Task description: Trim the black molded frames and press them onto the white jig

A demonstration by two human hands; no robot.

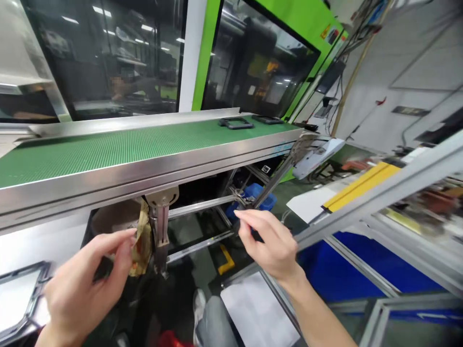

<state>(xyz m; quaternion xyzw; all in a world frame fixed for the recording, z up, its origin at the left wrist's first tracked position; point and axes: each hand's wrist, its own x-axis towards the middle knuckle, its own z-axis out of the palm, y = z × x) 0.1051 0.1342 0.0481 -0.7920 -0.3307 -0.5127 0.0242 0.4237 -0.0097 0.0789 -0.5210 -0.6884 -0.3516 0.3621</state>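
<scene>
While my left hand (81, 284) pinches something dark and thin between thumb and curled fingers, too blurred to name, my right hand (269, 243) hangs loose beside it, fingers half curled and holding nothing that I can make out. Just left of my left hand lies one grey rectangular frame (21, 296) on a white surface, which I judge to be a piece already taken off the line. Between my hands a crumpled brownish wrapper (142, 243) is tucked against the conveyor leg (161, 231). Under the conveyor, past my right fingers, sits one blue bin (258, 195). Above runs the green conveyor belt (119, 147), bare along most of its length. At its far end I count two black frames (236, 123) lying flat, one beside the other, well apart from both hands; those I judge are still to be collected. Behind them stands the green-trimmed moulding machine (260, 62) with dark windows.
</scene>
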